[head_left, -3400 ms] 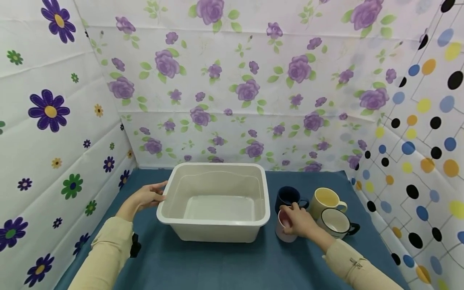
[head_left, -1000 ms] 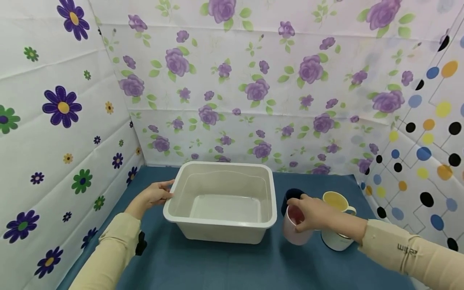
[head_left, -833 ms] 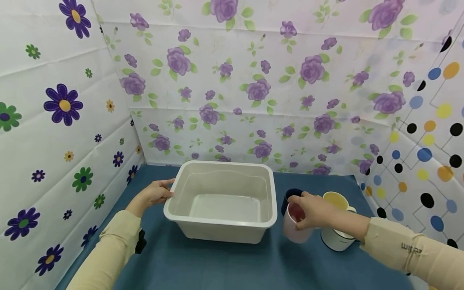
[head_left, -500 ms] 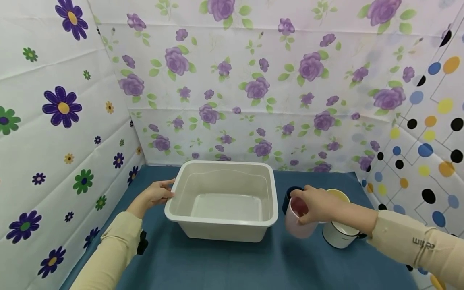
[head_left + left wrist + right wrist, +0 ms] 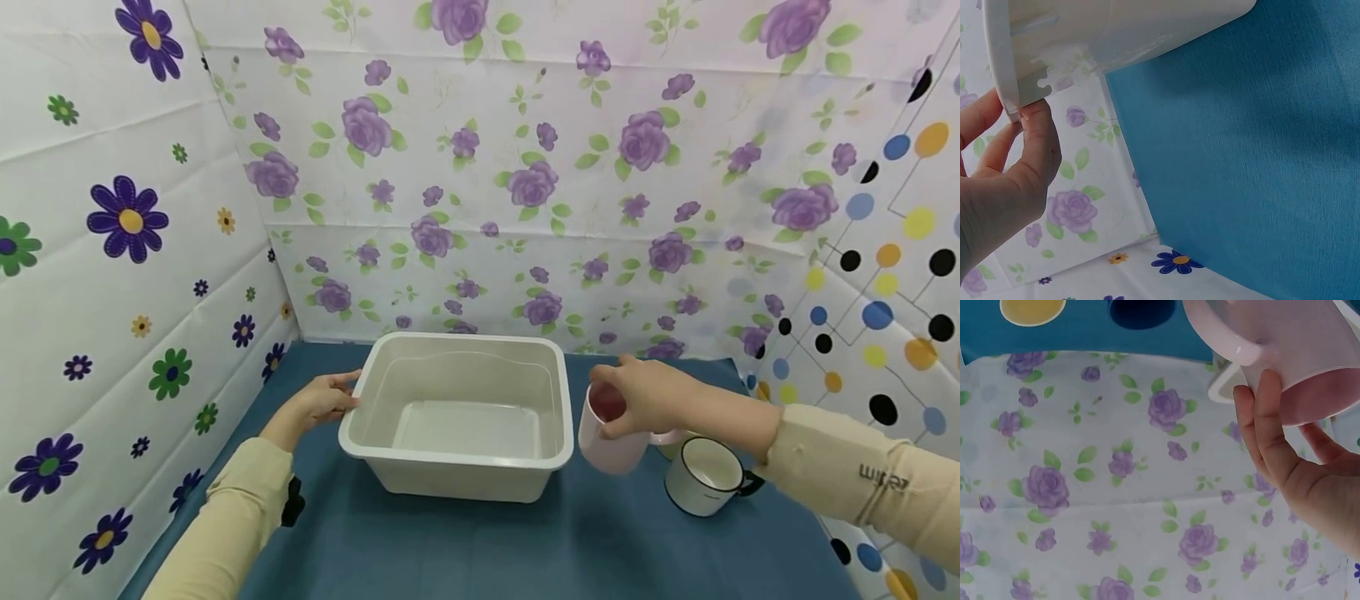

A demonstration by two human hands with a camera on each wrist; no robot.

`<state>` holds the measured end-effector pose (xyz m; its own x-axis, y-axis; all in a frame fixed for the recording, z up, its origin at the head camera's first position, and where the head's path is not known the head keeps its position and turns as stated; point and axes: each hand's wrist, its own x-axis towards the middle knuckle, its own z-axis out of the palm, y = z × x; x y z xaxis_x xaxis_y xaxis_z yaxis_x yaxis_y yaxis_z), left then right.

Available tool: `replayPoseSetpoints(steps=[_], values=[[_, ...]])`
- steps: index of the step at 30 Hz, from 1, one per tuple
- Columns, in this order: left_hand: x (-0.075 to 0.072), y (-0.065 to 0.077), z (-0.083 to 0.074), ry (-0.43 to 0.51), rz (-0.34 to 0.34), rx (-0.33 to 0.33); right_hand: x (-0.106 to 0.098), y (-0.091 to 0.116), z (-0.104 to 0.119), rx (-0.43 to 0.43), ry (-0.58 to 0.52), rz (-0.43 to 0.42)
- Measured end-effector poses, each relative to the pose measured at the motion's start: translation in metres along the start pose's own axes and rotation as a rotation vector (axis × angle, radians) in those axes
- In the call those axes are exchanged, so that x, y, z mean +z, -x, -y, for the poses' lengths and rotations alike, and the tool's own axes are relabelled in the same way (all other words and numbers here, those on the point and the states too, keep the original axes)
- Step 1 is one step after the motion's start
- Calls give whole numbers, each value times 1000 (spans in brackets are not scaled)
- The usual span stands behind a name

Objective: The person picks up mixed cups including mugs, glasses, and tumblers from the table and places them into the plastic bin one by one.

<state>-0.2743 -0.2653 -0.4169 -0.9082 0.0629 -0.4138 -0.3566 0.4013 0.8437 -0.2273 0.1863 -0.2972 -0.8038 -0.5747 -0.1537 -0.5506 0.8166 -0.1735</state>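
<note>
My left hand point(image 5: 318, 402) pinches the left rim of a cream plastic basin point(image 5: 450, 479). In the left wrist view, thumb and fingers lie on either side of the basin's rim point(image 5: 1001, 62). My right hand point(image 5: 652, 396) holds a pink mug point(image 5: 609, 450) by its rim, raised off the cloth just right of the basin and slightly tilted. The right wrist view has the fingers on the pink mug point(image 5: 1310, 344) near its mouth, handle to the left. Nothing is seen inside the basin.
A white mug point(image 5: 699, 483) with black rim and handle stands below the right forearm. The yellow mug point(image 5: 1033, 309) and navy mug point(image 5: 1142, 311) show in the right wrist view; the right hand mostly hides them from the head. Blue cloth point(image 5: 480, 550) covers the table, with patterned sheets around it.
The right hand has gripped the pink mug, lifted it off the cloth and lately moved it up and slightly left toward the basin. The left hand stays on the basin's rim.
</note>
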Motion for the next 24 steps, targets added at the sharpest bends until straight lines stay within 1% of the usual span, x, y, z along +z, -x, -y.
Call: replayPoseSetpoints(steps=[4,9,15,24], values=[[-1,0,-1,3,1,-2,-8,-5,7,-4,19,-11],[-1,3,-2,2,-5,-13,-12,-13,13,-17,24,-9],[-1,4,0,-6,-8,-11,-10,-26,20,-31,53,14],[1,1,0,-7,-7,-4,-2,-41,32,-72,73,4]])
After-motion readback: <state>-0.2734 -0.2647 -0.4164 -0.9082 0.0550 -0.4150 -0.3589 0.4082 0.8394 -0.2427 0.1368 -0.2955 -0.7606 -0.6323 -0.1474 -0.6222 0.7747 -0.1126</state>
